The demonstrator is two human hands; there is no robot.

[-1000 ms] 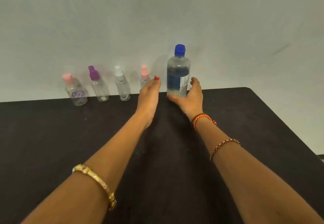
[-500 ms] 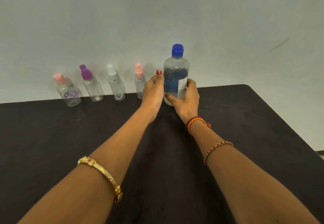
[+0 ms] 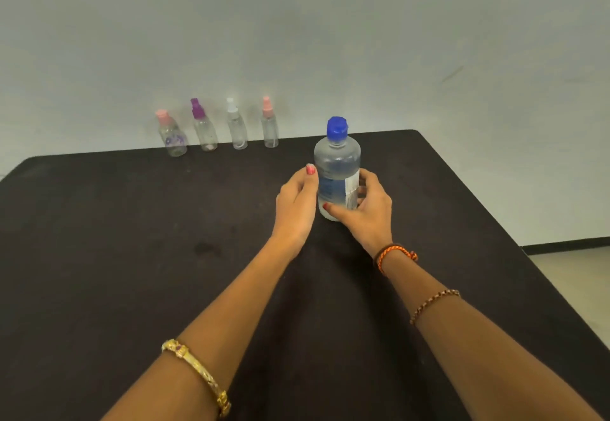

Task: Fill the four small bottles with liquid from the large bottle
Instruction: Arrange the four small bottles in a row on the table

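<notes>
Upright on the black table [image 3: 99, 255], the large bottle [image 3: 336, 170] stands a little right of centre, its blue cap [image 3: 337, 127] screwed on and clear liquid showing through its body above and below a blue-and-white label. From the head view, both of the person's hands close in on it from either side. The right hand [image 3: 366, 212] wraps the lower part of the bottle, thumb across the front near the base and fingers curled round the far side over the label. The left hand [image 3: 297, 203] lies against the bottle's left side with its thumb raised and touching the plastic; how its fingers sit behind the bottle cannot be told. A gold bangle [image 3: 198, 377] circles the left forearm, and an orange thread band [image 3: 392, 254] and a beaded bracelet [image 3: 434, 303] the right.

Well behind, along the table's far edge against the pale wall [image 3: 297, 24], four small bottles [image 3: 219, 130] stand in a row, all capped: pink, purple, white and pink from left to right. They look clear and empty, though somewhat blurred.
</notes>
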